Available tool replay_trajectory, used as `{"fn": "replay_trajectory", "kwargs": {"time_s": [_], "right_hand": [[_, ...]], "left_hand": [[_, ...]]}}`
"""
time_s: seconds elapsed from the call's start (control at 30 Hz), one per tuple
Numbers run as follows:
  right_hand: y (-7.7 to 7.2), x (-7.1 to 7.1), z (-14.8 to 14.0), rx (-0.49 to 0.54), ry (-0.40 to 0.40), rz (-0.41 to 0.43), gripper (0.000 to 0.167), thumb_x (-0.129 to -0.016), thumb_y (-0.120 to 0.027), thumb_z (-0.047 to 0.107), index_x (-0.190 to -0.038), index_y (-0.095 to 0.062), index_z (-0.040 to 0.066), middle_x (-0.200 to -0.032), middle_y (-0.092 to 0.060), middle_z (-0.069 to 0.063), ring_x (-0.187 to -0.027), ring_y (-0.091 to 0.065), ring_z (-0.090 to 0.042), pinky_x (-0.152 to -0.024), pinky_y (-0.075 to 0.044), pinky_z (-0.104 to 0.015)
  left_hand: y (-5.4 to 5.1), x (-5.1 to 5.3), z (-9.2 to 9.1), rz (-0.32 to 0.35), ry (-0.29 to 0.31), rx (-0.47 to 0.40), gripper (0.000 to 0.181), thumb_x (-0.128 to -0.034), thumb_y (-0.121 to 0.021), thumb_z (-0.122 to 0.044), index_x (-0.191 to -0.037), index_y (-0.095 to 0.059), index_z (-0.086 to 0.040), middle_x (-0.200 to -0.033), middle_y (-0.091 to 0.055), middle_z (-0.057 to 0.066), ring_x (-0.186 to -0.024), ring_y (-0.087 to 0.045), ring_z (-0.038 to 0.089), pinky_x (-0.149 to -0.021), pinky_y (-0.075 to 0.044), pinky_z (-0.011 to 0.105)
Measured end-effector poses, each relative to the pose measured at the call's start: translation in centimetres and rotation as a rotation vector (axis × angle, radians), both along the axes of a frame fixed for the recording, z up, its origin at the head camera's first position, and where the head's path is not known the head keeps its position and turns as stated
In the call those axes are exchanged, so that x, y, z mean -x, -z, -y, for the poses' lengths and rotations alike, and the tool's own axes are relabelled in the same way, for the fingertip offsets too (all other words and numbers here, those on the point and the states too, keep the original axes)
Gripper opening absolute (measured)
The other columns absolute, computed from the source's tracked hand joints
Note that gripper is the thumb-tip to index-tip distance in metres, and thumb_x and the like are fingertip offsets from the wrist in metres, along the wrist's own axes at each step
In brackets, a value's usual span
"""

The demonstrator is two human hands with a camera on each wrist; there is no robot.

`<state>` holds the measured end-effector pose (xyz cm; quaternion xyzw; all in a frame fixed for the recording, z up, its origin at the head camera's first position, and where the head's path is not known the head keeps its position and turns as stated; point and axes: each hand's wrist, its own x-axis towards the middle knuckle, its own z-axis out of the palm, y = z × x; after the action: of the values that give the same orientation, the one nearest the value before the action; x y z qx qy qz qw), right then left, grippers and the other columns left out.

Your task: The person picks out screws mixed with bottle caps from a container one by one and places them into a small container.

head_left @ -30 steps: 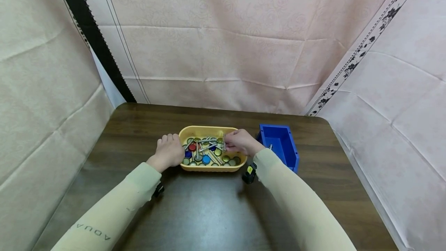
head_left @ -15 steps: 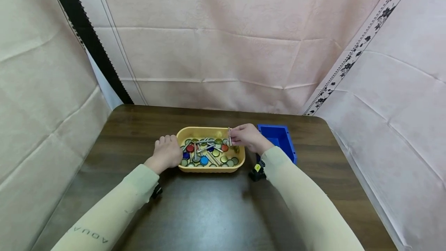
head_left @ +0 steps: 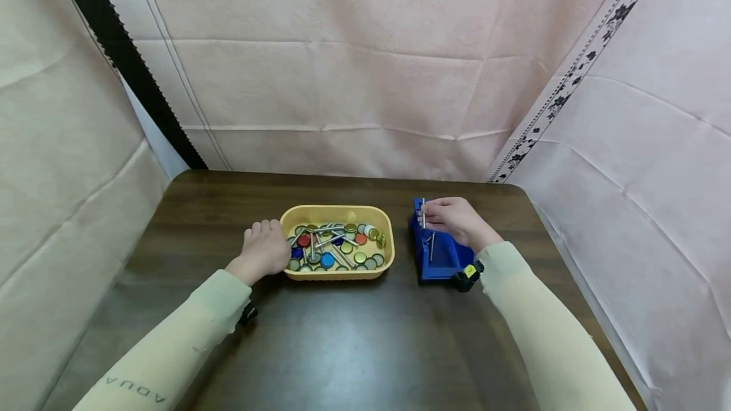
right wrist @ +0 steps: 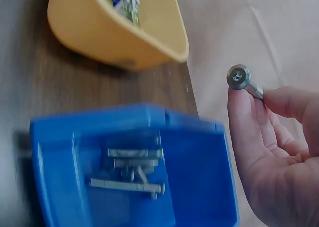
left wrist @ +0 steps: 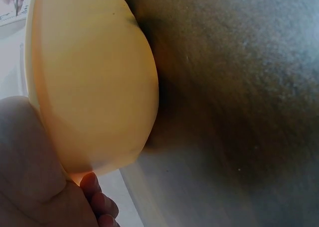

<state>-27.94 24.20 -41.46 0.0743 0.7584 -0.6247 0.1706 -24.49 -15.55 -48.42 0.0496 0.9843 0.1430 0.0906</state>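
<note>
My left hand (head_left: 264, 250) grips the left end of the yellow tub (head_left: 337, 276), with fingertips curled at its rim in the left wrist view. Silver bolts and bottle caps of several colours fill the tub. Over the far part of the blue bin (head_left: 444, 273), my right hand (head_left: 455, 219) pinches a silver bolt (right wrist: 239, 77) between thumb and fingers. That bolt has a round head with a socket in it and is held above the bin wall. Several other bolts (right wrist: 127, 185) lie on the floor of the bin.
The brown wooden table (head_left: 342, 347) carries both containers, the blue bin standing to the right of the tub with a gap between them. Pale cloth (head_left: 342, 81) hangs behind the table and along its sides.
My right hand has lifted the bolt out of the yellow tub and carried it right, over the blue bin. The left hand keeps its hold on the tub.
</note>
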Motion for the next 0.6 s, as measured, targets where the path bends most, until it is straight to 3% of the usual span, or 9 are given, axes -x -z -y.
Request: {"fn": "replay_trajectory", "kwargs": {"time_s": [0.17, 0.3, 0.37, 0.47, 0.6], "right_hand": [[1.0, -0.3, -1.8, -0.089, 0.025, -0.009, 0.036, -0.096, -0.057, 0.009, -0.125, -0.054, -0.013, -0.116, -0.06, -0.023, -0.09, -0.065, -0.021, -0.083, -0.052, -0.035], [2.0, -0.6, -2.1, -0.248, 0.03, -0.03, 0.026, -0.095, -0.056, 0.008, -0.106, -0.062, -0.014, -0.113, -0.061, -0.024, -0.085, -0.065, -0.021, -0.082, -0.052, -0.04], [2.5, -0.8, -2.0, -0.326, 0.039, -0.03, 0.02, -0.094, -0.057, 0.007, -0.088, -0.064, -0.01, -0.108, -0.063, -0.023, -0.08, -0.066, -0.021, -0.08, -0.053, -0.042], [2.9, -1.0, -1.7, -0.426, 0.027, -0.033, 0.029, -0.092, -0.056, 0.005, -0.064, -0.053, 0.002, -0.09, -0.067, -0.02, -0.073, -0.067, -0.021, -0.079, -0.053, -0.044], [3.4, -1.2, -1.5, -0.568, -0.01, -0.029, 0.04, -0.091, -0.051, 0.003, -0.056, -0.037, 0.014, -0.062, -0.06, -0.009, -0.07, -0.068, -0.026, -0.075, -0.054, -0.043]], "left_hand": [[0.0, 0.0, 0.3, 0.004, -0.002, 0.011, 0.027, -0.0968, -0.04, -0.019, -0.108, -0.039, 0.006, -0.098, -0.039, 0.02, -0.092, -0.033, 0.038, -0.084, -0.027, 0.051], [0.1, 0.0, 0.4, 0.008, 0.004, 0.009, 0.027, -0.0968, -0.04, -0.018, -0.108, -0.038, 0.006, -0.098, -0.038, 0.021, -0.091, -0.032, 0.038, -0.084, -0.027, 0.052], [0.2, 0.0, 0.4, 0.008, 0.007, 0.006, 0.027, -0.097, -0.04, -0.019, -0.108, -0.038, 0.006, -0.099, -0.038, 0.021, -0.092, -0.032, 0.038, -0.085, -0.027, 0.052], [0.2, 0.1, 0.3, 0.007, 0.009, 0.006, 0.028, -0.0974, -0.039, -0.019, -0.109, -0.038, 0.006, -0.1, -0.038, 0.021, -0.092, -0.032, 0.038, -0.085, -0.026, 0.052], [0.2, 0.1, 0.0, -0.002, 0.0, -0.001, 0.026, -0.097, -0.038, -0.018, -0.107, -0.039, 0.005, -0.099, -0.038, 0.021, -0.092, -0.032, 0.038, -0.084, -0.026, 0.051]]}}
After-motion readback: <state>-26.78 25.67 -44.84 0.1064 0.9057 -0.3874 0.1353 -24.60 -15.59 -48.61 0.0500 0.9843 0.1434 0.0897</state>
